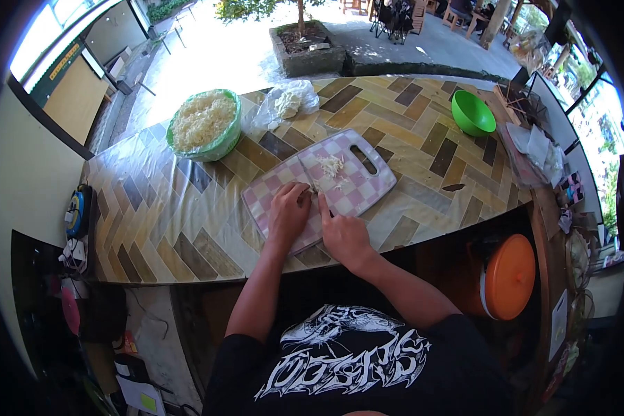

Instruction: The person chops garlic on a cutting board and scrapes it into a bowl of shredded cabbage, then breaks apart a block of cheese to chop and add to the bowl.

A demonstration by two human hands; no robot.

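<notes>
A pink-and-white checkered cutting board [267, 193] lies at a slant on the table in front of me. My right hand [344, 238] grips a knife [308, 174], index finger stretched along it and the blade pointing away from me. Close beside the blade, my left hand [289, 211] has its fingers curled down on the board. Small pale bits show at its fingertips, but what it pinches is mostly hidden. Farther up the board sits a little heap of finely cut pale food [331, 165], with a few shreds scattered below it.
A green-lined tub [222, 145] heaped with pale, translucent shreds stands at the back left. Beside it lies a clear plastic bag [288, 102] with whitish contents. A green bowl [473, 113] rests at the back right. Below the table edge is an orange-lidded container [510, 277].
</notes>
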